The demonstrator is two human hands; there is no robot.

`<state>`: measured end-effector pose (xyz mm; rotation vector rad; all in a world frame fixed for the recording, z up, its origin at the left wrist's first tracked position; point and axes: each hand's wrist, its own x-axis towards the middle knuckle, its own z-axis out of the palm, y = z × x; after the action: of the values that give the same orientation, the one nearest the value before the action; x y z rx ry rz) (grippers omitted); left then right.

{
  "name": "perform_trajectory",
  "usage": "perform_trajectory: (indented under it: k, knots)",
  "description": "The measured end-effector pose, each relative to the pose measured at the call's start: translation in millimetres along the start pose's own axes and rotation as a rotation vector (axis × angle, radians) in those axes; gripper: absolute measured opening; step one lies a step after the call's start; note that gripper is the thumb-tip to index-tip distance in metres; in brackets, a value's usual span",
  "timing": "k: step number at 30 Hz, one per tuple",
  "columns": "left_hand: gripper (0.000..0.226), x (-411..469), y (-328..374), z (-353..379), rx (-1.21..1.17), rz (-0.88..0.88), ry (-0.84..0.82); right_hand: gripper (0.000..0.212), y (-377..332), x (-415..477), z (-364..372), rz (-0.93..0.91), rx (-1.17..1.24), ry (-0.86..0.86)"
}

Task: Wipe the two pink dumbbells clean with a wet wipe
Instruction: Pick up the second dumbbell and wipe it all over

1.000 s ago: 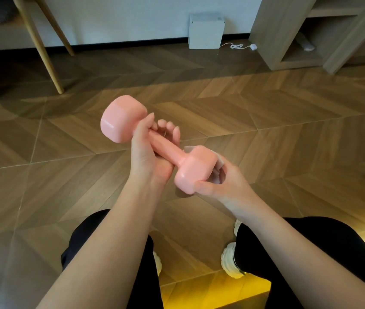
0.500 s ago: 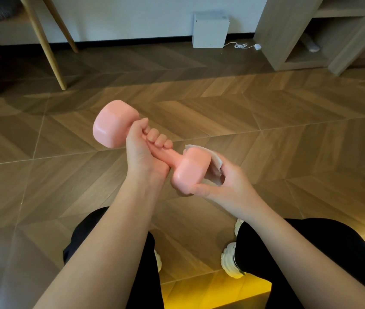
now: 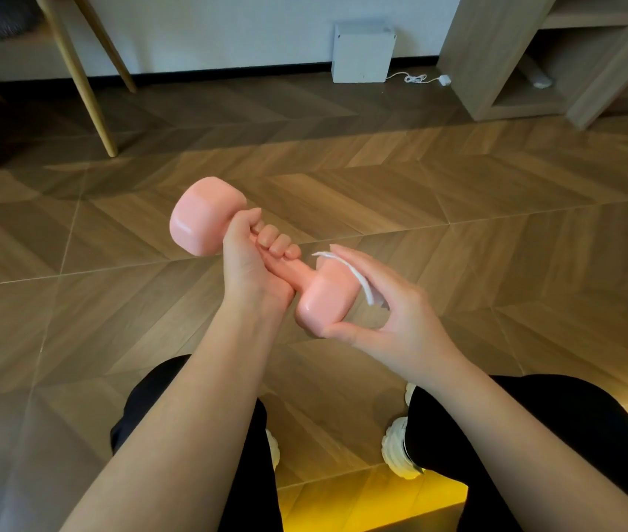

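One pink dumbbell (image 3: pixel 204 216) is held in the air above the floor, slanting from upper left to lower right. My left hand (image 3: pixel 251 263) is closed around its handle just below the upper head. My right hand (image 3: pixel 389 301) cups the lower head, pressing a white wet wipe (image 3: pixel 364 282) against its right side with the fingers, thumb under the head's end. Only the wipe's edge shows between fingers and dumbbell. A second dumbbell is not in view.
Wooden herringbone floor (image 3: pixel 496 243) lies below. My knees in black trousers and white shoes (image 3: pixel 400 455) are at the bottom. Chair legs (image 3: pixel 85 90) stand at far left, a white box (image 3: pixel 362 51) with a cable by the wall, a wooden shelf unit (image 3: pixel 516 71) at far right.
My right hand slid from the underside of the lower head up over its right side with the wipe. The dumbbell shifted slightly and my left fingers curled tighter on the handle.
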<state>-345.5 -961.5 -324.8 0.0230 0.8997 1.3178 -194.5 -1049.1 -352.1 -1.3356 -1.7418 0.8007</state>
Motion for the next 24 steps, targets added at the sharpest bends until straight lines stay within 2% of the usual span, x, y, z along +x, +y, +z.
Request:
perform_trajectory:
  k: [3, 6, 8, 10, 12, 15, 17, 21, 24]
  knots:
    - [0.036, 1, -1, 0, 0.021, 0.008, 0.01, 0.071, 3, -4, 5, -0.238, -0.155, 0.054]
    - [0.033, 5, -2, -2, 0.009, 0.016, 0.026, 0.089, 8, 0, 11, -0.23, -0.274, 0.006]
    - [0.031, 7, -4, -4, -0.011, 0.015, 0.028, 0.098, 8, 2, 16, -0.199, -0.284, 0.036]
    - [0.029, 7, -5, -4, -0.043, -0.002, -0.01, 0.094, 4, 4, 17, -0.143, -0.203, 0.092]
    - [0.027, 5, -4, -1, -0.079, -0.024, -0.078, 0.082, -3, 5, 13, -0.004, 0.0, 0.123]
    - [0.028, 1, -4, 2, -0.066, -0.025, -0.135, 0.068, -5, 8, 6, 0.197, 0.423, 0.063]
    - [0.029, -2, -4, 5, -0.043, -0.032, -0.167, 0.065, -1, 7, 5, 0.245, 0.543, 0.028]
    - [0.034, -5, -3, 7, -0.017, -0.056, -0.147, 0.06, -4, 2, 6, 0.222, 0.513, -0.019]
    - [0.036, -4, -1, 4, -0.046, -0.042, -0.089, 0.058, -9, -1, 5, 0.071, 0.261, 0.097]
